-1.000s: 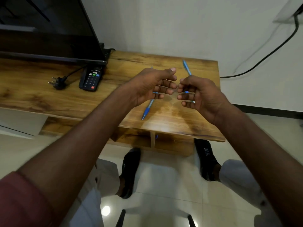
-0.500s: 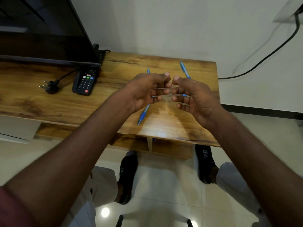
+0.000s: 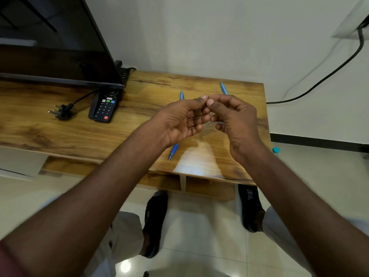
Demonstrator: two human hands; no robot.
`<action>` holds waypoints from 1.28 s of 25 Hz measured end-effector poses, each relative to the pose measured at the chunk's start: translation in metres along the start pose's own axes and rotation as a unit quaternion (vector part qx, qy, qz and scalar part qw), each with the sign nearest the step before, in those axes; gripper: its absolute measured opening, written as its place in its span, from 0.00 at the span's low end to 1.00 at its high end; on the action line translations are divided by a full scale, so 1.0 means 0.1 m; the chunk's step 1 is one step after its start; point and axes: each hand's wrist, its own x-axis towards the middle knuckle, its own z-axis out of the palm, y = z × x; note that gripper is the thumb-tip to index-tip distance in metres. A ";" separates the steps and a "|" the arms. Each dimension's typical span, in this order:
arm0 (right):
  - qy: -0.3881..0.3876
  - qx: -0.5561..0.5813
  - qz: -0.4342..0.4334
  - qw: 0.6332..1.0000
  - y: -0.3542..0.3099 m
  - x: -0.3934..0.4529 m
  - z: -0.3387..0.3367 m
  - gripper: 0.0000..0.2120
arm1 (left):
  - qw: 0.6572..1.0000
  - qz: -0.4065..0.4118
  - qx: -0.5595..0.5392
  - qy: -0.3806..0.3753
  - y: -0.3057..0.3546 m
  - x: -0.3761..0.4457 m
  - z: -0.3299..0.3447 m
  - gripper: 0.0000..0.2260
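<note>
L hand [image 3: 179,118] + R hand [image 3: 236,116] meet over table [image 3: 139,92] right end, fingers curled, thumb tips together; can't tell if anything's pinched. Blue pen [image 3: 174,150] toward table front, second pen [image 3: 224,88] toward back.

Left pen [image 3: 173,151], right pen [image 3: 224,89]: both blue. Table [image 3: 79,132]: warm brown wood grain, dark streaks. Remote [image 3: 103,108]: black; white, green, blue, red buttons. Plug [image 3: 62,113], TV [image 3: 50,47]: black. Socks [image 3: 154,216]: black, white lettering. Bottle cap [image 3: 276,150]: teal. Floor [image 3: 199,226]: glossy cream tiles. Sleeve [image 3: 8,262]: maroon.
</note>
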 end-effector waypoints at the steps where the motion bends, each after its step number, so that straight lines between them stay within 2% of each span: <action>1: 0.007 0.004 0.006 1.000 0.00 0.00 -0.01 0.07 | 1.000 0.000 0.009 0.001 -0.01 0.00 0.00 0.07; 5: 0.016 0.028 0.050 0.998 -0.04 0.06 -0.07 0.09 | 1.000 -0.002 0.007 0.004 0.01 -0.01 0.01 0.06; 11: -0.027 0.018 0.062 0.998 -0.05 0.04 -0.05 0.08 | 1.000 -0.010 -0.006 -0.013 0.02 -0.02 0.02 0.06; 13: -0.016 0.032 0.069 0.997 -0.05 0.04 -0.04 0.07 | 1.000 0.001 0.017 -0.010 0.03 -0.03 0.00 0.09; 14: -0.007 0.048 0.079 0.996 -0.05 0.05 -0.05 0.06 | 0.997 0.023 0.077 0.014 0.03 -0.03 -0.02 0.12; 15: 0.002 0.065 0.091 0.994 -0.06 0.07 -0.07 0.06 | 0.976 0.064 0.203 0.055 0.02 -0.01 -0.05 0.14; 16: 0.011 0.080 0.104 0.991 -0.06 0.08 -0.08 0.05 | 0.910 0.121 0.380 0.114 -0.01 0.02 -0.10 0.15; 17: 0.019 0.088 0.115 0.989 -0.06 0.09 -0.09 0.05 | 0.801 0.173 0.545 0.179 -0.05 0.03 -0.14 0.14; 18: 0.026 0.089 0.123 0.988 -0.06 0.09 -0.10 0.05 | 0.712 0.207 0.634 0.219 -0.08 0.02 -0.16 0.14; 19: 0.029 0.084 0.129 0.988 -0.05 0.09 -0.10 0.04 | 0.678 0.219 0.662 0.232 -0.10 0.02 -0.18 0.13; 22: 0.037 0.070 0.140 0.987 -0.03 0.07 -0.07 0.01 | 0.669 0.177 0.688 0.221 -0.24 0.04 -0.19 0.14; 24: 0.035 0.070 0.144 0.986 -0.03 0.07 -0.05 0.01 | 0.640 0.166 0.714 0.231 -0.32 0.07 -0.17 0.12; 26: 0.030 0.066 0.148 0.986 -0.04 0.06 -0.04 0.02 | 0.625 0.154 0.721 0.255 -0.36 0.08 -0.14 0.12; 29: 0.029 0.063 0.152 0.986 -0.04 0.05 -0.05 0.03 | 0.633 0.154 0.716 0.252 -0.37 0.12 -0.16 0.11; 32: 0.031 0.069 0.152 0.985 -0.06 0.06 -0.07 0.05 | 0.665 0.153 0.689 0.244 -0.33 0.12 -0.17 0.08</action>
